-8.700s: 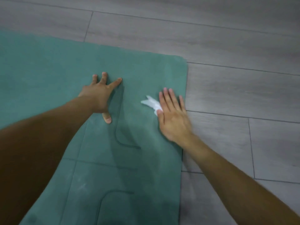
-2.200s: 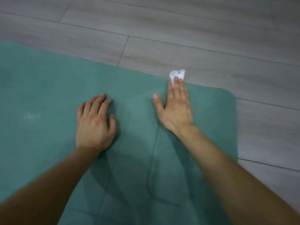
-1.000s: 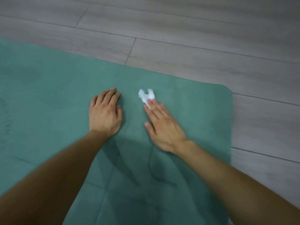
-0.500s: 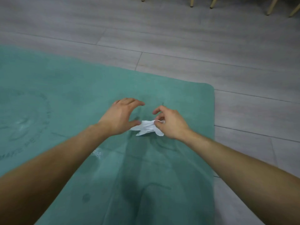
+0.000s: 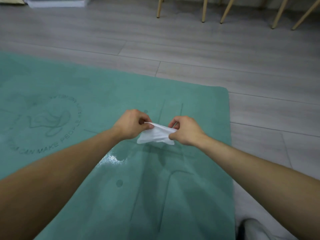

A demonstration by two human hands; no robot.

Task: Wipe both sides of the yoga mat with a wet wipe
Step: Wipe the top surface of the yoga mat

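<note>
A teal yoga mat [image 5: 97, 94] lies flat on the grey floor, printed side up, with a round logo on its left part and thin guide lines down the middle. A wet glossy patch shines near my left forearm. Above the mat, a white wet wipe [image 5: 155, 135] is stretched between both hands. My left hand [image 5: 131, 123] pinches its left end and my right hand [image 5: 186, 129] pinches its right end. The wipe's lower edge hangs loose and crumpled.
Grey plank floor [image 5: 225, 63] surrounds the mat on the far and right sides. Several wooden chair legs [image 5: 204, 9] stand at the far right. A white box or panel [image 5: 57, 2] sits at the far left. A pale cloth-covered shape [image 5: 254, 229] shows at the bottom right.
My right hand stopped pressing the wipe on the mat and lifted it. My left hand left the mat and took the wipe's other end. Both hands now pull it apart in the air.
</note>
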